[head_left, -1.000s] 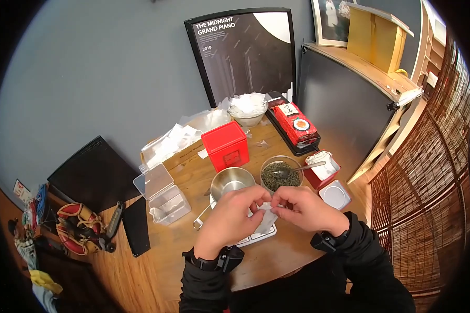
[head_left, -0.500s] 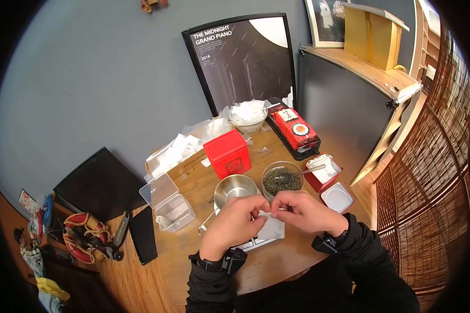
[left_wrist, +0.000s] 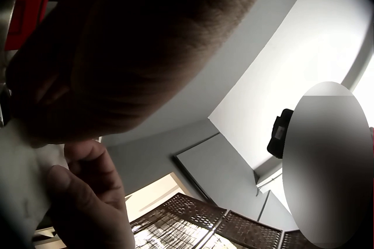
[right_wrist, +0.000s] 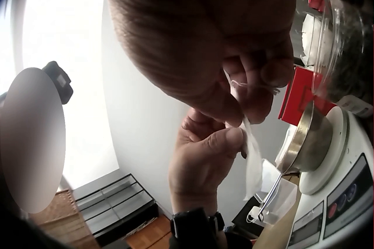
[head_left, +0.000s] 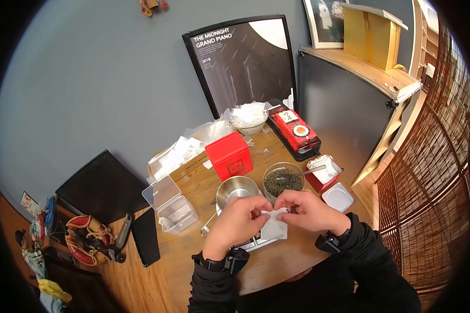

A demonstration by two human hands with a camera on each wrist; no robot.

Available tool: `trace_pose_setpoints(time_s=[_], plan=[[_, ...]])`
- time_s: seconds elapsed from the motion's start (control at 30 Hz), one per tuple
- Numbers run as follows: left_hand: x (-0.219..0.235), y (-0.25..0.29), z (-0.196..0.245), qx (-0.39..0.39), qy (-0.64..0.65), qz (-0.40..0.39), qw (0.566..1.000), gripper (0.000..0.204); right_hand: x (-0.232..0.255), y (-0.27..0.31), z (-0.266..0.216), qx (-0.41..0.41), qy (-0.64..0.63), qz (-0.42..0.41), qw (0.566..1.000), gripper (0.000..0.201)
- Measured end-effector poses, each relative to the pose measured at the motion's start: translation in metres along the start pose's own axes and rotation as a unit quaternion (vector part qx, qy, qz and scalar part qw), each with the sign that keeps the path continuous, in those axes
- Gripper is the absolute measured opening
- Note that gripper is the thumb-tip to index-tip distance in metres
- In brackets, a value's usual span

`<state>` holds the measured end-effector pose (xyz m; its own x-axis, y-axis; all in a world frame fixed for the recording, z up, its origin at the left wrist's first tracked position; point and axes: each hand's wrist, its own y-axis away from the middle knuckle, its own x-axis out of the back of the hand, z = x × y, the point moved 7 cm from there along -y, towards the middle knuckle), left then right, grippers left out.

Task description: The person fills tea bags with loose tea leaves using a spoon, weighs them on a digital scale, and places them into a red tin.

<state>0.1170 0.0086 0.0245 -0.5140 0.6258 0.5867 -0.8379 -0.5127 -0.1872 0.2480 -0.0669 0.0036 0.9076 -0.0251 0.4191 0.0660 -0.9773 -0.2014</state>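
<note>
A small white pouch [head_left: 274, 228] hangs between the two hands, over the front of a white scale [right_wrist: 327, 173]. My left hand [head_left: 236, 223] pinches its top edge from the left, and my right hand [head_left: 309, 213] pinches it from the right, the fingertips close together. In the right wrist view the pouch [right_wrist: 252, 164] hangs down from the fingers, and a thin string [right_wrist: 252, 85] lies across the right hand's fingers. A metal bowl [head_left: 237, 189] sits on the scale just behind the hands. Beside it stands a clear bowl of dark dried leaves [head_left: 282, 182] with a spoon [head_left: 309, 171].
Behind the metal bowl stands a red box [head_left: 228, 155]. An open plastic case [head_left: 177, 215] is at left, white packets [head_left: 180, 152] and a bowl of white pouches [head_left: 248, 116] at the back. At right are a red tin [head_left: 325, 175], its lid [head_left: 338, 199] and a red package [head_left: 296, 129].
The pouch, crumpled between the fingers a second ago, now hangs flatter and shows more of its face. Both hands keep their pinch. The head view has shifted slightly.
</note>
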Motion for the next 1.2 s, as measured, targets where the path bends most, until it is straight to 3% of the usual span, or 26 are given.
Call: trace_pose_setpoints(time_s=[0.1,0.2,0.3,0.37,0.5,0.83,0.9,1.03,1.2], plan=[[0.0,0.0,0.001,-0.013,0.006,0.003,1.0,0.016,-0.002,0.001,0.007,0.01,-0.028,0.012,0.999,0.021],[0.001,0.0,-0.003,0.033,0.008,-0.005,0.999,0.018,-0.004,0.002,0.009,-0.009,-0.056,0.013,0.998,0.027],[-0.001,0.0,-0.003,0.019,0.01,-0.006,1.0,0.02,-0.006,0.005,0.009,-0.047,-0.08,0.004,0.996,0.033],[0.0,0.0,0.005,-0.042,-0.002,0.011,0.999,0.024,-0.005,0.005,0.006,-0.048,-0.074,0.003,0.996,0.035],[0.001,0.0,0.007,-0.056,-0.014,0.008,0.998,0.023,-0.006,0.005,0.009,-0.043,-0.077,0.006,0.996,0.038],[-0.005,0.0,0.0,0.005,-0.004,-0.024,1.0,0.017,-0.008,0.009,0.013,-0.053,-0.091,0.023,0.994,0.04],[-0.005,-0.001,0.002,0.0,-0.005,-0.029,1.0,0.016,-0.006,0.009,0.009,-0.004,-0.078,0.052,0.996,0.037],[-0.006,0.0,0.004,0.008,-0.009,-0.035,0.999,0.011,-0.005,0.012,0.006,-0.015,-0.047,0.05,0.998,0.037],[-0.006,-0.002,-0.002,0.018,-0.006,-0.034,0.999,0.008,-0.003,0.013,0.005,0.031,-0.037,0.094,0.994,0.03]])
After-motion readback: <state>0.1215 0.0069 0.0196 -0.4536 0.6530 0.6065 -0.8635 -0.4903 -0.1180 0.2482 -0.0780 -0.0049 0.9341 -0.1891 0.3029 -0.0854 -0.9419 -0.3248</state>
